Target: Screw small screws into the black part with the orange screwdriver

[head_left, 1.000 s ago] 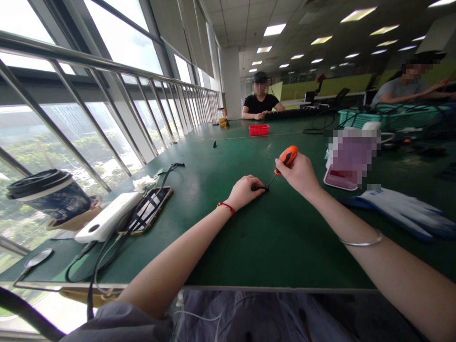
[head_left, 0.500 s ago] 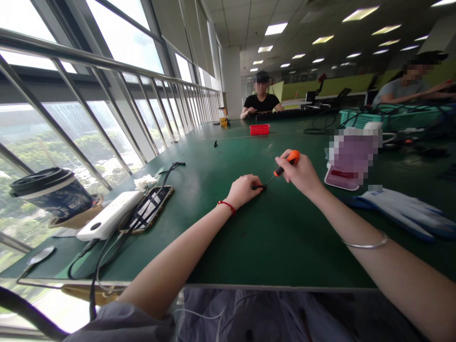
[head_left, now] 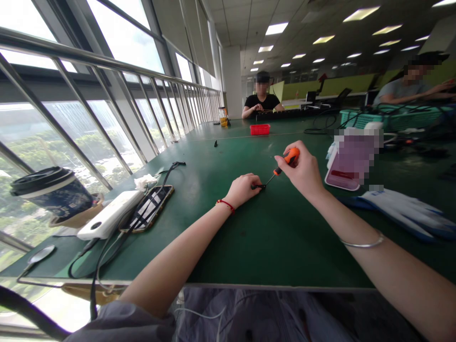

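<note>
At the far left a lidded paper cup [head_left: 53,192] stands near the table [head_left: 278,237] edge, out of the hands' way; its sleeve looks dark and matte. Just right of it a smooth white power bank [head_left: 109,215] lies beside a phone [head_left: 147,209], face up, with thin black cables looping off the near edge. A crumpled tissue [head_left: 144,182] sits just beyond them.

In the middle, the left hand [head_left: 244,189] rests knuckles-up on the green mat, fingers curled to pin a small black part [head_left: 259,186] flat, so it seems held against turning. The screwdriver [head_left: 283,165] slants down from the right, its thin metal tip meeting that part; the right hand [head_left: 302,172] is closed round the glossy orange handle, raised so the shaft bears down at an angle.

Far behind lies a red tray [head_left: 260,129]. At the right, a limp white-and-blue glove [head_left: 402,211] lies flat on the table, set aside.
</note>
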Demonstrator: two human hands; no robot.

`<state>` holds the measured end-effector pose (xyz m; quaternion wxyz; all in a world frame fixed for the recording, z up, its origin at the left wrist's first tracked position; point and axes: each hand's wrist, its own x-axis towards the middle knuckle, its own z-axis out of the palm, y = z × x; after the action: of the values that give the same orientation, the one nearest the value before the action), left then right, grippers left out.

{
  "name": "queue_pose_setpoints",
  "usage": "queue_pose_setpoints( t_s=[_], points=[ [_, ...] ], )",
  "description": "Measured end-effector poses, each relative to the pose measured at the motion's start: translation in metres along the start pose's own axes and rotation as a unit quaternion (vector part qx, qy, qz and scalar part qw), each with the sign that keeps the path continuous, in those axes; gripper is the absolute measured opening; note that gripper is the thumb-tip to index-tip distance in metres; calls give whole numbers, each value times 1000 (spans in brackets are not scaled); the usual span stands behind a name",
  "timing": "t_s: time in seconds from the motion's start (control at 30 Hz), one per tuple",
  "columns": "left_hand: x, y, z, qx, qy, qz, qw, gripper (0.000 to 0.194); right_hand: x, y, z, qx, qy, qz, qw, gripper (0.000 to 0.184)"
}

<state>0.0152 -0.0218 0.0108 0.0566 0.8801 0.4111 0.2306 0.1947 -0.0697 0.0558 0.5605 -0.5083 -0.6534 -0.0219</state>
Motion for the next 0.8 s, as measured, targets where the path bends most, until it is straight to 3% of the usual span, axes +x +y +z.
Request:
queue_pose_setpoints(
  t_s=[0.23, 0.4, 0.57, 0.7, 0.8],
  points=[
    [2, -5, 3, -8, 1, -9, 1000, 14, -1, -1, -3, -1, -18, -24, 1000, 39],
    [2, -5, 4, -11, 4, -7, 1000, 14, -2, 1, -4, -23, 12, -13, 1000, 14],
    [1, -6, 3, -10, 2, 2, 1000, 14, -2, 4, -5, -59, 32, -65, 996, 19],
    [1, -5, 3, -6, 1, 11, 1000, 13, -3, 0, -4, -77, 35, -59, 995, 14],
    [1, -3, 1, 1, -6, 13, 1000, 14, -4, -5, -3, -64, 25, -56, 996, 20]
  ],
)
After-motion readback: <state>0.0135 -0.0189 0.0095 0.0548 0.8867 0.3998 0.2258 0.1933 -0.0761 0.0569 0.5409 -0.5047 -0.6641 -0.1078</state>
